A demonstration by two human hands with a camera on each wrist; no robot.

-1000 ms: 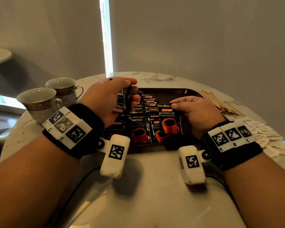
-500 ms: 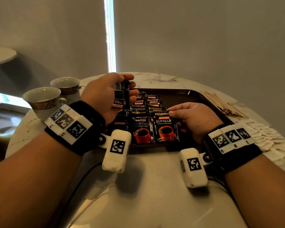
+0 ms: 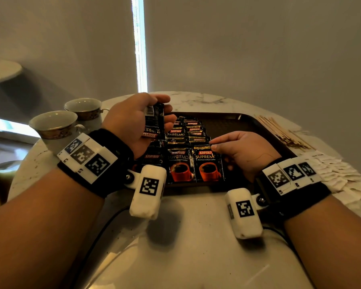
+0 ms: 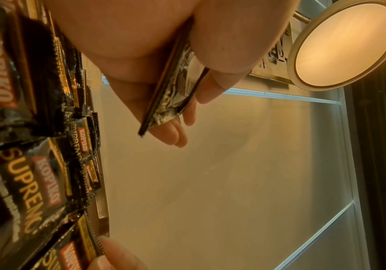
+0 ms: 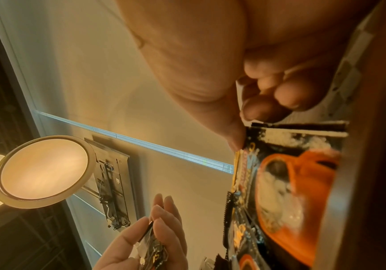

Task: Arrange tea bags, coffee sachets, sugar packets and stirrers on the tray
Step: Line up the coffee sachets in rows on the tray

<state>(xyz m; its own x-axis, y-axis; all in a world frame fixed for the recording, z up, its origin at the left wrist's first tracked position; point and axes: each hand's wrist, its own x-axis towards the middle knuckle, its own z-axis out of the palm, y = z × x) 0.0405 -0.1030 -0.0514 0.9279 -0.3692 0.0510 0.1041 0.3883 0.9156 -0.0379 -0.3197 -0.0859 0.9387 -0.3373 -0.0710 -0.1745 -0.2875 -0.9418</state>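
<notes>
A dark brown tray (image 3: pixel 227 119) carries rows of overlapping black Kopiko coffee sachets (image 3: pixel 181 163) on its left half. My left hand (image 3: pixel 165 115) hovers over the tray's left side and grips a small stack of the same sachets (image 3: pixel 154 122) upright; the stack (image 4: pixel 173 91) sits between thumb and fingers of that hand (image 4: pixel 187 113). My right hand (image 3: pixel 214 143) pinches the top right corner of the front right sachet (image 3: pixel 208 167), which lies flat in the near row. In the right wrist view that hand (image 5: pixel 242 131) meets the sachet (image 5: pixel 291 182) at its top edge.
Wooden stirrers (image 3: pixel 283 132) lie on the marble table right of the tray, with a spread of white packets (image 3: pixel 342 174) nearer me. Two teacups (image 3: pixel 54 124) (image 3: pixel 83 107) stand to the left. The tray's right half is bare.
My right hand has drawn one sachet toward the tray's near edge and laid it flat beside the front ones. My left hand has risen slightly with its stack.
</notes>
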